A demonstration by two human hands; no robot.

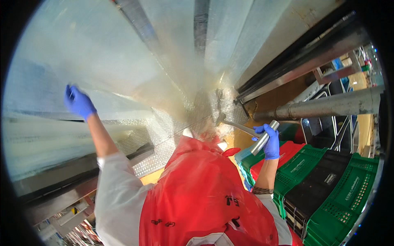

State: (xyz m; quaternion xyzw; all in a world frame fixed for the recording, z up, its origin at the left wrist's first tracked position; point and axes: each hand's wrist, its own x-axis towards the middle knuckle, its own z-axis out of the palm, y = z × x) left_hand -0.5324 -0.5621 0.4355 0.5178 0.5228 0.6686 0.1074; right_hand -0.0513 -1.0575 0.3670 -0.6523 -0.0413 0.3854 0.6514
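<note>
My left hand [80, 102], in a blue glove, is raised at the left against or just in front of a translucent plastic strip curtain [111, 53]. Its fingers are loosely bent with a gap between them, and I see nothing held there. My right hand [269, 141], also gloved in blue, wraps round the thick tubular grip of a metal T-handled pull bar [246, 130]. From that grip a thin rod slants down toward the floor ahead of me. Its far end is hard to make out.
Stacked green crates [338, 199], a black crate [316, 180] and a red one [283, 158] stand close on my right. A thick grey pipe [328, 104] and a dark door frame [303, 53] lie beyond them. Below the curtain is textured metal flooring [158, 137]. My red apron [205, 188] fills the lower middle.
</note>
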